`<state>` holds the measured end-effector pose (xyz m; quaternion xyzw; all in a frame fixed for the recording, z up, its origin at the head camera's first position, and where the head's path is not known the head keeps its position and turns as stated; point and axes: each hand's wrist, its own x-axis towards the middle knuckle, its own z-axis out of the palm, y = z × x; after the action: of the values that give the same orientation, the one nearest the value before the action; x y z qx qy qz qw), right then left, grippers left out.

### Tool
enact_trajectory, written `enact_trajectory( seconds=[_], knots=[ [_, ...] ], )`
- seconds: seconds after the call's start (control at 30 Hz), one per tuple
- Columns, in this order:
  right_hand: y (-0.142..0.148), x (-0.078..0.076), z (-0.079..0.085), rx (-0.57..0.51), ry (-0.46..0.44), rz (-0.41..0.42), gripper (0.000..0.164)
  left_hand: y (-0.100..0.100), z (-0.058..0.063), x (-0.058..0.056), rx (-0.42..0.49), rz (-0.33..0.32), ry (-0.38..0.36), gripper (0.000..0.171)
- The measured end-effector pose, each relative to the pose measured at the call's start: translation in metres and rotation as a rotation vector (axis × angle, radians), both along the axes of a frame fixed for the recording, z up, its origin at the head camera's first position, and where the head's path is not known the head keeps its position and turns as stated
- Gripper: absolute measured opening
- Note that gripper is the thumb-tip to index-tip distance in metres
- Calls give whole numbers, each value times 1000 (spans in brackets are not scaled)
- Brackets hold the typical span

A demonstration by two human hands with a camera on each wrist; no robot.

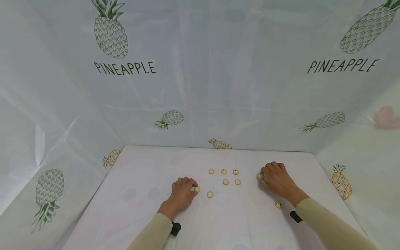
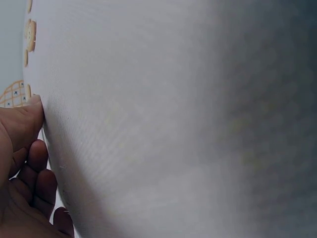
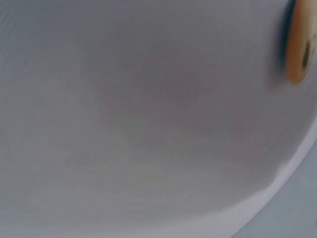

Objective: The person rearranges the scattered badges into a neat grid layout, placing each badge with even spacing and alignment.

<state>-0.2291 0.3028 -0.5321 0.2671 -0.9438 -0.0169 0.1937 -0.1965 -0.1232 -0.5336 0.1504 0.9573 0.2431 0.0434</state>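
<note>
In the head view, my left hand (image 1: pixel 182 192) pinches a small round tan disc (image 1: pixel 197 189) between thumb and finger, at the table surface. Just right of it lies another tan disc (image 1: pixel 210 194). My right hand (image 1: pixel 279 179) holds a disc (image 1: pixel 261 176) at its fingertips, right of the group. Nearer the right sleeve, a loose disc (image 1: pixel 278 205) lies on the cloth; a blurred tan disc (image 3: pixel 301 42) shows in the right wrist view. The left wrist view catches the left hand's curled fingers (image 2: pixel 45 186) and several discs edge-on. Fine markings on the discs are too small to read.
Several discs sit in two short rows mid-table, among them one (image 1: pixel 223 171) at the back and one (image 1: pixel 225 182) in front. A white cloth (image 1: pixel 125 222) covers the table. Pineapple-printed sheets (image 1: pixel 200 86) hang behind and at both sides.
</note>
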Motion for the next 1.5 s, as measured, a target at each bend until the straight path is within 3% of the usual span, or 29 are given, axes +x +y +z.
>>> enact_trajectory(
  seconds=[0.63, 0.87, 1.2, 1.5],
  knots=[
    [-63, -2, -2, 2, -32, 74, 22, -1, 3, -1, 17, 1, -8, 16],
    [-86, -2, -2, -23, -19, 135, 22, -1, 0, 0, 4, 7, -11, 16],
    [-118, -3, 1, -8, -65, 171, 19, -1, 1, 1, 12, 8, -18, 16],
    [-143, -5, -3, -37, -43, 216, 20, -1, -2, 0, 5, 9, -16, 17]
  ],
)
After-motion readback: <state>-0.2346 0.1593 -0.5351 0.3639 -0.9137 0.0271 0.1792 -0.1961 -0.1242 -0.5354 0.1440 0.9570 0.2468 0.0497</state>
